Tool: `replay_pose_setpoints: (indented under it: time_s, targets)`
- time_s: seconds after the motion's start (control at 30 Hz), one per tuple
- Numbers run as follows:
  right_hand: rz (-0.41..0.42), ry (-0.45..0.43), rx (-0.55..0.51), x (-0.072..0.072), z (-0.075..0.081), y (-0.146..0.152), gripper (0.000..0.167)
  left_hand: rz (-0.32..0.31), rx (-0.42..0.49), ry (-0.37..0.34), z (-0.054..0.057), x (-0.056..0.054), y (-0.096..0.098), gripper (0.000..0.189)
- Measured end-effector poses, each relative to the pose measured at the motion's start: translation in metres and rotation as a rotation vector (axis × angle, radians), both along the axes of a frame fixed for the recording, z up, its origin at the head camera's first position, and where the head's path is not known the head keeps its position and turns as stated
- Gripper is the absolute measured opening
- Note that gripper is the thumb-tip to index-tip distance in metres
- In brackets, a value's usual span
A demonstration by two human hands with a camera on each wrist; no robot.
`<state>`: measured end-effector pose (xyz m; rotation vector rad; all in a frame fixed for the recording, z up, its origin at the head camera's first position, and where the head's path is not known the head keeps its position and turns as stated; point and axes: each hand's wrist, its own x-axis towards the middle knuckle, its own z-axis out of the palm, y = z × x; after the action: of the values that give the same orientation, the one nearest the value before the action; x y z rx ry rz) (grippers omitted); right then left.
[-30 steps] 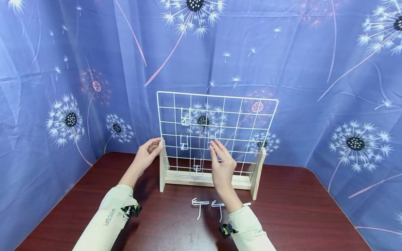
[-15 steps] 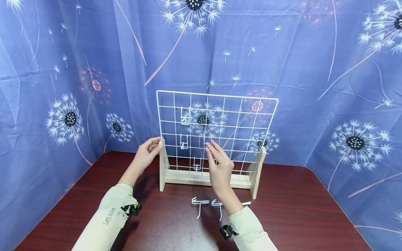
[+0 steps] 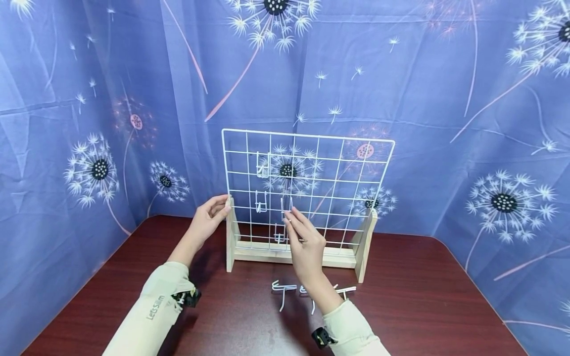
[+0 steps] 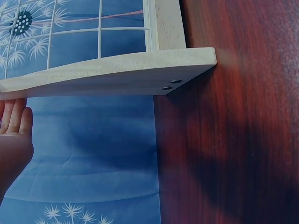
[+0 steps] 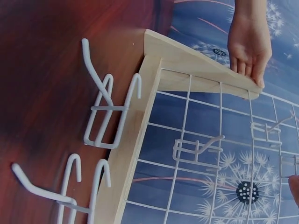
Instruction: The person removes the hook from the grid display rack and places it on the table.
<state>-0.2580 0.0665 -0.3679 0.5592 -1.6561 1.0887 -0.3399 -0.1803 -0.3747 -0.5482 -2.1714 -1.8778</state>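
Observation:
A white wire grid (image 3: 307, 135) stands upright in a pale wooden stand (image 3: 365, 247). My left hand (image 3: 210, 216) grips the top of the stand's left side piece, thumb in front; its fingers (image 4: 16, 116) reach that wood in the left wrist view. In front of the grid's middle, my right hand (image 3: 308, 252) pinches a white wire hook (image 3: 282, 203) between thumb and fingertips. The prongs of this hook point up, overlapping the grid wires, and its lower part is mostly hidden by the fingers. Only a fingertip of this hand shows at the right wrist view's edge.
On the grid's left half hang an upper hook (image 3: 262, 171), a middle hook (image 3: 261, 205) and a low hook (image 3: 279, 238). Loose hooks (image 3: 283, 288) lie on the dark red table (image 3: 414, 296) before the stand, partly behind my right forearm. A blue dandelion-print curtain (image 3: 427, 188) encloses the table.
My right hand has moved left and downward across the grid, carrying the pinched hook. More of the rightmost loose hook now shows beside the forearm. My left hand stays put.

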Motion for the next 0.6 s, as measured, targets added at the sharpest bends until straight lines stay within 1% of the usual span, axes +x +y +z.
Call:
replay_pose_setpoints:
  time_s: [0.13, 0.27, 0.6]
  targets:
    - [0.001, -0.013, 0.020, 0.002, -0.004, -0.003, 0.018, 0.004, -0.009, -0.002, -0.001, 0.000, 0.000, 0.044]
    - [0.010, -0.007, 0.054, 0.004, -0.009, -0.005, 0.019, 0.007, -0.011, -0.003, -0.001, 0.000, 0.000, 0.044]
    - [0.021, 0.030, 0.131, 0.005, -0.015, -0.007, 0.019, 0.003, -0.005, 0.005, -0.001, -0.002, 0.001, 0.045]
